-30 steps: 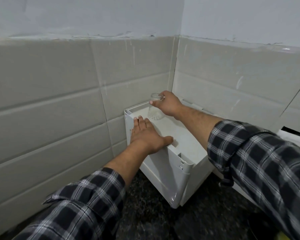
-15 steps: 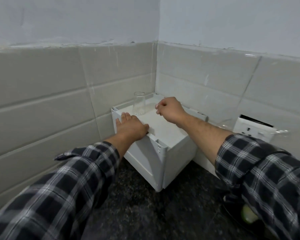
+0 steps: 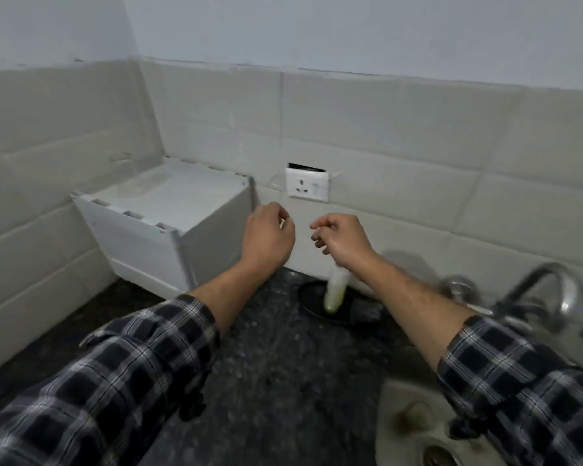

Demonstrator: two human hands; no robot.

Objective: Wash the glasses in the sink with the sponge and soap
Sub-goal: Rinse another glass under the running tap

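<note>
My left hand (image 3: 268, 237) and my right hand (image 3: 342, 238) hover side by side above the dark counter (image 3: 266, 364), fingers loosely curled, holding nothing. A clear glass (image 3: 120, 159), faint and blurred, stands on the far corner of the white box (image 3: 155, 230) at the left, apart from both hands. Below my right wrist a white and green soap bottle (image 3: 334, 292) stands on a dark dish (image 3: 312, 306), with a dark block (image 3: 364, 311) beside it that may be the sponge. The sink (image 3: 404, 398) with its drain (image 3: 438, 457) lies at the bottom right.
A metal faucet (image 3: 552, 287) curves over the sink at the right. A white wall socket (image 3: 307, 185) sits on the tiled wall behind my hands. Tiled walls meet in a corner behind the white box.
My right hand let go of the glass on the box and my left hand lifted off the box. Both drew back to the right, and the view swung toward the sink.
</note>
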